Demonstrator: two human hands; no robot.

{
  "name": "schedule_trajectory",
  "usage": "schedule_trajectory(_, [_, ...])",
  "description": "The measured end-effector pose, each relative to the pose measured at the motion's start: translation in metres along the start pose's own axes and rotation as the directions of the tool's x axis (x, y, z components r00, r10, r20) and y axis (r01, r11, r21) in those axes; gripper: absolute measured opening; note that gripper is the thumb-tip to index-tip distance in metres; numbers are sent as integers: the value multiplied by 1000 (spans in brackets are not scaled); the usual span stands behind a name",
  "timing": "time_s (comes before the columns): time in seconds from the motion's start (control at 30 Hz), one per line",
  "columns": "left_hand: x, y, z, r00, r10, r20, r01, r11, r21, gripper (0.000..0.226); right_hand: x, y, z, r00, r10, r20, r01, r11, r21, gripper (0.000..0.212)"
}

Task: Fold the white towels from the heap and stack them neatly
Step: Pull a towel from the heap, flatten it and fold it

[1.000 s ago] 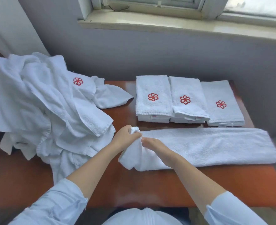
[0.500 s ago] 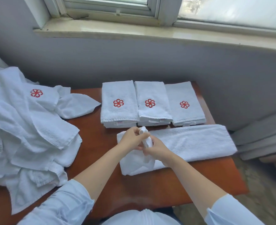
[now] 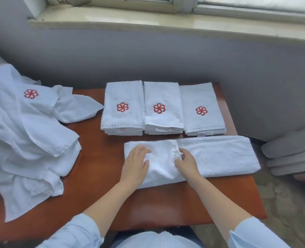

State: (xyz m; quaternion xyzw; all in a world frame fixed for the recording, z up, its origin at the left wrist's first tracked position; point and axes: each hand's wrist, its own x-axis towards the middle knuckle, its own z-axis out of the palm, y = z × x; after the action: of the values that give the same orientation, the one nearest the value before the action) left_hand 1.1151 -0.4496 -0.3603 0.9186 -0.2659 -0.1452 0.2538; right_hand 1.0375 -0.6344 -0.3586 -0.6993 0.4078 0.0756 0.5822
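On the glossy brown worktop point(image 3: 166, 203) our left hand point(image 3: 135, 164) lies flat on the terry towel point(image 3: 219, 154) — right hand point(image 3: 186, 163) pinches its fold.

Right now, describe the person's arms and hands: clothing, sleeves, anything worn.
The left hand and right hand are bare: no gloves, rings or watch show. Both forearms are uncovered. The left sleeve and right sleeve are plain light blue fabric, ending near the elbows, with no visible markings.
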Motion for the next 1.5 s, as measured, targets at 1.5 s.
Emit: schedule_trajectory(1.5, [-3,-21,22,900,-108,421,-121,869,480,114,-2,10,15,968,-116,224,221,821,-527,81])
